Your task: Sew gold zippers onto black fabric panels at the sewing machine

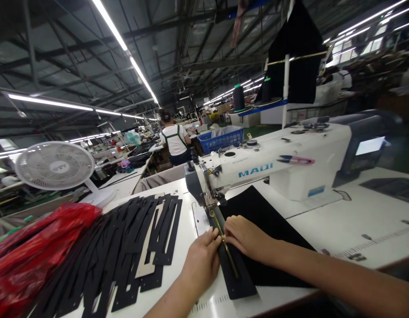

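Both bare hands at a white sewing machine with blue MAQI lettering point(310, 159). Long black strip with a gold-toothed zipper down its middle point(239, 282) lies on the white tabletop point(343, 221), far end under the needle area, near end toward the wearer. Left hand point(202, 260) on the strip's left side, fingertips at the zipper about midway along; thumb and fingers close together, narrow. Right hand point(246, 234) on the right side, fingers curled, fingertips at the zipper just across from the left ones. Whether either hand pinches the strip or only presses it: cannot tell. Part of the strip sticks out past the hands toward the wearer.

Large flat black fabric sheet point(270, 221) to the right, partly beneath the right forearm. Left of the hands, overlapping pile of black slotted strips point(124, 247), one beige slotted piece point(146, 260) among them. Crumpled red plastic bag point(41, 247) left of the pile; white round fan point(56, 165) behind it.
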The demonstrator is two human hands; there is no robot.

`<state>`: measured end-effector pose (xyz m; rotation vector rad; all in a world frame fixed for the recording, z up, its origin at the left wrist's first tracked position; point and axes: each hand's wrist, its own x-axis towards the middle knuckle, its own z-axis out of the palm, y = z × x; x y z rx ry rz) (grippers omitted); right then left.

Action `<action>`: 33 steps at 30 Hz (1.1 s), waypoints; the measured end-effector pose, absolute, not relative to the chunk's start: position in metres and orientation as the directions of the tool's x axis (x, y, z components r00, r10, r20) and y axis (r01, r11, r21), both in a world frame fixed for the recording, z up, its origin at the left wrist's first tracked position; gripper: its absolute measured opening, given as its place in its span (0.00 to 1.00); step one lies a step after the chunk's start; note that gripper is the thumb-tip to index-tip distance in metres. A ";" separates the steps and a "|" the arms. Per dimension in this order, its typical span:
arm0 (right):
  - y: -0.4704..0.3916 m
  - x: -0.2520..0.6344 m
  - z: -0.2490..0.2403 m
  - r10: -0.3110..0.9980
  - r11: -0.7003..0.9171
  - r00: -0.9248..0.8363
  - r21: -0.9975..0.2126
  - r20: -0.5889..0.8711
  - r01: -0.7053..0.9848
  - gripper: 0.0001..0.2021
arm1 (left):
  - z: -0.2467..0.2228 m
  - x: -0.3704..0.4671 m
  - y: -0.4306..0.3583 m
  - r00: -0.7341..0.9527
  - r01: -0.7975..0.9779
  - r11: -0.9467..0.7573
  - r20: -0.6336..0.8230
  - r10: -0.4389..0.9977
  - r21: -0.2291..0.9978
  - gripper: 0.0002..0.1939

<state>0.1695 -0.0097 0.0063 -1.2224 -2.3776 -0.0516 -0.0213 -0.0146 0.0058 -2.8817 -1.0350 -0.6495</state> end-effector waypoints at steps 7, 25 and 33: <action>-0.089 0.173 0.020 0.659 0.733 -0.616 -0.185 0.431 0.655 0.17 | 0.000 -0.017 -0.037 0.641 0.661 -0.740 0.419 0.643 0.124 0.22; -0.074 0.156 -0.013 0.416 0.723 -0.574 0.126 0.705 0.679 0.17 | -0.002 -0.013 -0.025 0.648 0.636 -0.755 0.419 0.636 0.162 0.19; -0.047 0.155 -0.015 0.408 0.720 -0.520 0.085 0.751 0.688 0.17 | 0.001 -0.012 -0.003 0.640 0.633 -0.760 0.451 0.622 0.149 0.18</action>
